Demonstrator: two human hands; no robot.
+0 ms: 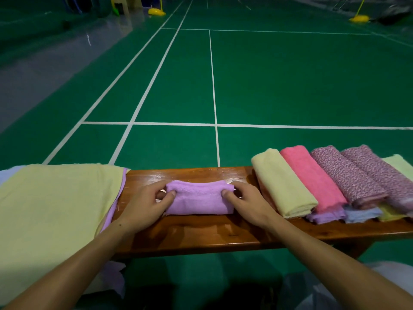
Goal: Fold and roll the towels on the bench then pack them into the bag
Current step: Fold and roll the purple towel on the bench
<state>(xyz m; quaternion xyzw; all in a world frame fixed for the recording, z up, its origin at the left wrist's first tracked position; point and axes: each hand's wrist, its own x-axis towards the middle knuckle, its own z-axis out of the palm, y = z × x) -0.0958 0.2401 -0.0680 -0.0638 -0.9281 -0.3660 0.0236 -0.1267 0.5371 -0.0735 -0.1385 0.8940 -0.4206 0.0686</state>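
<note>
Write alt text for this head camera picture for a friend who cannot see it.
Two bare hands, left hand and right hand, grip the ends of a lilac towel rolled on a wooden bench. Finished towel rolls lie to the right, a flat yellow towel to the left, a green court behind.

Two hands, one bench, five rolled towels at right, one lilac roll, two yellow bases
</note>
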